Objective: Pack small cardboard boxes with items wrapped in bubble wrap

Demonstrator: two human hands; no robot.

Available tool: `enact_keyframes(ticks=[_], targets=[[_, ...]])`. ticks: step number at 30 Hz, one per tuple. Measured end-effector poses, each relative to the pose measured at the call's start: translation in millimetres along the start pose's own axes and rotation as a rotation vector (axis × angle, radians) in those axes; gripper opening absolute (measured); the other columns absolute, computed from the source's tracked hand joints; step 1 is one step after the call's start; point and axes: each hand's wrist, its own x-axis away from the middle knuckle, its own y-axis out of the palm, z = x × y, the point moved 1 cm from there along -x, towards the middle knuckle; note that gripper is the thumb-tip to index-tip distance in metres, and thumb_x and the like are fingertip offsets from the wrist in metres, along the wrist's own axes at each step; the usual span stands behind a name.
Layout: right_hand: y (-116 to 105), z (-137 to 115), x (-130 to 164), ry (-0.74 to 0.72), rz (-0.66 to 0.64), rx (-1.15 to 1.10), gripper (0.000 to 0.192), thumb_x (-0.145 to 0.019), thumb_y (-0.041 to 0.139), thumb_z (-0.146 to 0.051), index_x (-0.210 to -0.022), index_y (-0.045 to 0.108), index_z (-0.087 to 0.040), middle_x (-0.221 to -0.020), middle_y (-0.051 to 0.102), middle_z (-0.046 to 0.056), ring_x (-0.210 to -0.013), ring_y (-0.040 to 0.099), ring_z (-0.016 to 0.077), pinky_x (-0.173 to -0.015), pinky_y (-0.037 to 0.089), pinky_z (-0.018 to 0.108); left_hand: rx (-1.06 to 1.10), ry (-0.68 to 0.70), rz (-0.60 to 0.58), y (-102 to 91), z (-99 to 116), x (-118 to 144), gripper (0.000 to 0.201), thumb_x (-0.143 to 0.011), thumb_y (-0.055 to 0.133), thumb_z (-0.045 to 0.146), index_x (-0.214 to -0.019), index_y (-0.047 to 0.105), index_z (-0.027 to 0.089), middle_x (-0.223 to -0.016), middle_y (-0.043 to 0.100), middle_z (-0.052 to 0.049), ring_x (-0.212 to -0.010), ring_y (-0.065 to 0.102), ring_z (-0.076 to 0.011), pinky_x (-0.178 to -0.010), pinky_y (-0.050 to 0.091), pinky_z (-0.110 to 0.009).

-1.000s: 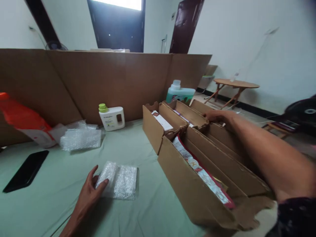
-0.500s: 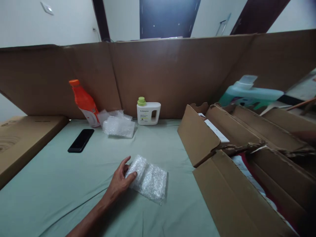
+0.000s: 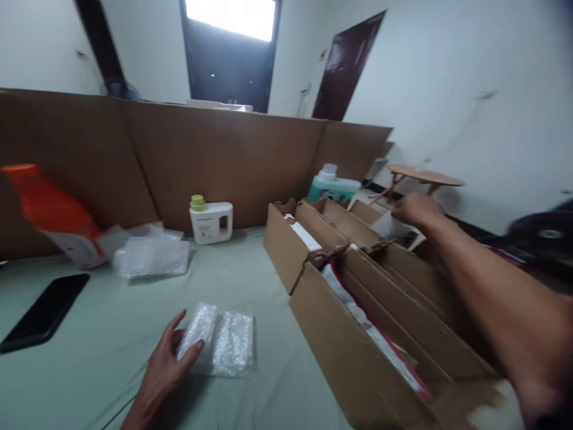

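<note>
My left hand (image 3: 168, 352) has its thumb over the near-left edge of a folded piece of bubble wrap (image 3: 233, 343) that lies on the green cloth. The fingers curl at the wrap's left side, partly hidden. My right hand (image 3: 418, 210), blurred by motion, is closed above the far side of the cardboard boxes. A pale, sheet-like thing (image 3: 390, 227) hangs from its fingers; its kind is too blurred to make out. More bubble wrap (image 3: 152, 257) lies farther back, beside an orange bottle (image 3: 58, 209). A white bottle with a green cap (image 3: 212, 224) stands against the cardboard wall.
Open cardboard boxes (image 3: 331, 340) with packets and a white carton (image 3: 302, 233) inside fill the right side. Behind them is a bottle of blue-green liquid (image 3: 333, 185). A black phone (image 3: 45, 310) lies at left. A small wooden table (image 3: 423, 174) stands beyond.
The view has swung to the right. My right arm has come into view, reaching over the boxes with a pale thing in the hand. My left hand stays at the bubble wrap.
</note>
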Motion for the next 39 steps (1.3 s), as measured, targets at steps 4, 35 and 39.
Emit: enact_keyframes(ticks=[4, 35, 39], targets=[[-72, -28, 5, 0.026, 0.087, 0.097, 0.046, -0.092, 0.059, -0.034, -0.090, 0.071, 0.011, -0.113, 0.071, 0.025, -0.095, 0.065, 0.0118, -0.079, 0.037, 0.035, -0.064, 0.010, -0.094, -0.4, 6, -4, 0.099, -0.071, 0.061, 0.069, -0.150, 0.037, 0.016, -0.110, 0.069, -0.013, -0.112, 0.067, -0.0369, -0.097, 0.051, -0.050], [190, -315, 255, -0.012, -0.645, -1.091, 0.039, -0.073, 0.069, -0.054, -0.075, 0.075, -0.015, -0.076, 0.076, 0.009, -0.071, 0.072, 0.0225, -0.061, 0.051, 0.029, 0.451, -0.035, 0.001, -200.0, -4, -16, 0.064, -0.070, 0.067, 0.039, -0.128, 0.060, 0.013, -0.120, 0.070, -0.011, -0.105, 0.066, -0.0287, -0.090, 0.053, -0.036], [206, -280, 300, 0.059, -0.598, -1.119, 0.048, -0.073, 0.067, -0.062, -0.082, 0.076, -0.016, -0.077, 0.076, 0.011, -0.072, 0.072, 0.0250, -0.069, 0.056, 0.036, 0.443, 0.156, 0.080, -199.3, 44, -76, 0.066, -0.069, 0.066, 0.035, -0.129, 0.059, 0.010, -0.115, 0.070, -0.011, -0.095, 0.065, -0.0237, -0.078, 0.053, -0.031]])
